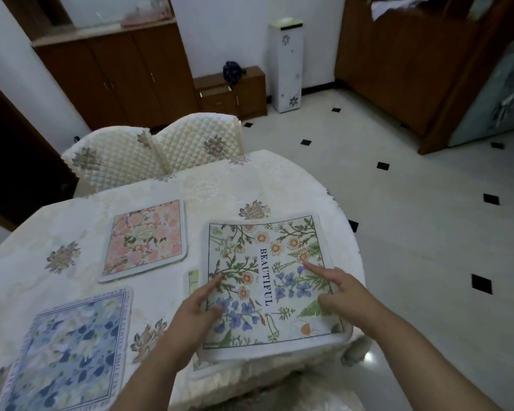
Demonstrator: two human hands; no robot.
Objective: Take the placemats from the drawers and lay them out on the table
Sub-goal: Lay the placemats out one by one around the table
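The "BEAUTIFUL" placemat [267, 277], printed with daisies and blue flowers, lay near the right edge of the table [214, 185], on top of another placemat [193, 280] of which only a green strip showed along its left side. The left hand [195, 310] rested on this top mat's left edge, forefinger stretched flat over the print and thumb laid on the blue flowers. The right hand [336, 292] rested on its right edge, forefinger straight and pointing at a daisy; whether its other fingers curled under the edge could not be told. Left of the mat and further off lay the pink floral placemat [146, 238]; left and nearer lay the blue floral placemat [72, 351]. Beyond the mat stood two quilted chairs [161, 146].
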